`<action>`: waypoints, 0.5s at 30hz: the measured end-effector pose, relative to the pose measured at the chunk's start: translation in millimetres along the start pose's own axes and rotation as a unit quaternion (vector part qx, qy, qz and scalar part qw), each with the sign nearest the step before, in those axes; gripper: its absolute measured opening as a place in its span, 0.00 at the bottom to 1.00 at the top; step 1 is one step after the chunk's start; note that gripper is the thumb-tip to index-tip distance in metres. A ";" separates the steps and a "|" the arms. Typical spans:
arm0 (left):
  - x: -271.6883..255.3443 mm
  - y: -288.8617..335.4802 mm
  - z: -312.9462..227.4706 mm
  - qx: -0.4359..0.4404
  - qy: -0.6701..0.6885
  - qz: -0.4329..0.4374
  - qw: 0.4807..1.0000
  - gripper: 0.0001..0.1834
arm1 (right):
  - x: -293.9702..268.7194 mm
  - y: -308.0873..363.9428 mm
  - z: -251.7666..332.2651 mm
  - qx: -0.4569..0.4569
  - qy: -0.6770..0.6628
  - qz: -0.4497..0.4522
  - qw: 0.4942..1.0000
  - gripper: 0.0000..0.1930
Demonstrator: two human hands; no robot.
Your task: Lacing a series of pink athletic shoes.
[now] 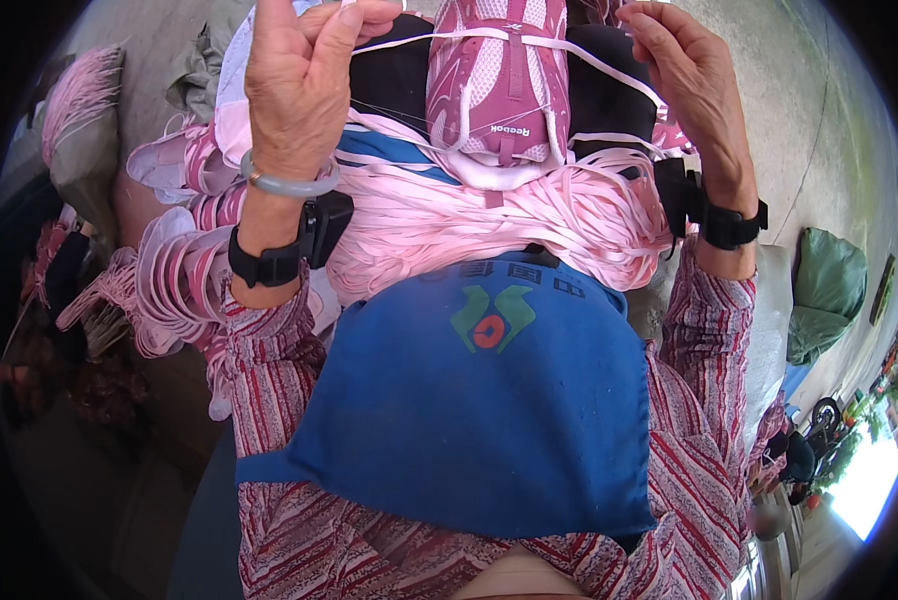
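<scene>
A pink and white sneaker upper (499,90) lies across my lap, toe end out of the picture at the top. A flat pale shoelace (459,34) crosses over it, running left toward my left hand and sloping down past its right side. At the upper left, my left hand (304,75) is closed, thumb and fingers pinching a whitish lace end. My right hand (684,70), raised to the right of the upper, has its fingertips pressed together at the top edge; what they hold is too small to tell. A thick bundle of pink laces (489,220) covers my lap below the upper.
Stacked pink and white shoe uppers (184,265) sit to my left, beside another hank of laces (109,300). Farther left stands a grey-green sack topped with pink laces (84,95). A green covered bundle (827,290) rests on the floor at right. My blue apron (469,420) spreads below.
</scene>
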State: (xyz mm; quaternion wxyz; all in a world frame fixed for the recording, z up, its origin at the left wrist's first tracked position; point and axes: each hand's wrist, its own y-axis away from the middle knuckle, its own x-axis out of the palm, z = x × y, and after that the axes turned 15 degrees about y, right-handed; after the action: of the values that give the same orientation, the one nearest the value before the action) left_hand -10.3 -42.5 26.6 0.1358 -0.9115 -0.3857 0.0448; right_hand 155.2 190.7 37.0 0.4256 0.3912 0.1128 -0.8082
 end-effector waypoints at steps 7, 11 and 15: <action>7.8 20.6 1.9 -0.230 0.032 0.091 0.968 0.12 | 15.5 24.4 5.0 -0.107 -0.047 0.115 0.986 0.12; 5.8 22.5 16.8 -0.176 -0.129 0.108 0.970 0.13 | 29.0 25.1 -2.3 -0.149 0.061 0.067 0.985 0.11; 7.8 15.8 28.0 -0.097 -0.214 0.083 0.968 0.14 | 36.3 23.2 4.1 -0.248 0.182 0.005 0.951 0.09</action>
State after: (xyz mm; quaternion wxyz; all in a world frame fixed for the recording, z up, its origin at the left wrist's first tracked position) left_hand 0.8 -41.5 -4.5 -0.0433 -0.9183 -0.3314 0.2120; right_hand 159.0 152.6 16.7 0.4852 0.4148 0.3833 -0.6675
